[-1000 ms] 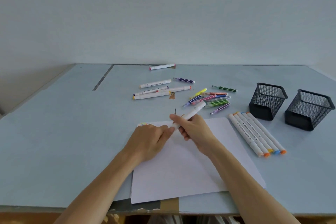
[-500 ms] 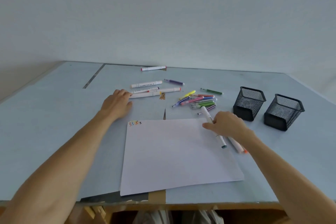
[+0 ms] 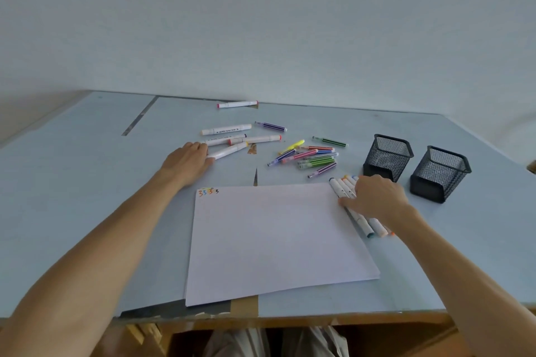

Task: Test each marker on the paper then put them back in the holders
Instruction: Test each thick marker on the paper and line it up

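A white sheet of paper point(image 3: 275, 240) lies in front of me, with small coloured marks point(image 3: 207, 192) in its top-left corner. My right hand point(image 3: 374, 197) rests on a row of white markers point(image 3: 377, 226) at the paper's right edge, fingers still pinching the leftmost, teal-tipped one point(image 3: 364, 224). My left hand point(image 3: 188, 159) lies flat beyond the paper, fingertips touching the end of a white marker point(image 3: 229, 151). Two empty black mesh holders point(image 3: 388, 156) point(image 3: 441, 174) stand at the right.
More white markers point(image 3: 226, 130) lie behind my left hand, and one point(image 3: 237, 104) at the far edge. A pile of thin coloured markers point(image 3: 313, 156) sits mid-table. The table's front edge point(image 3: 290, 316) is close to me.
My hands parted over the paper. The right hand carried the white marker to the row at the right and laid it down; the left hand reached forward to the loose white markers.
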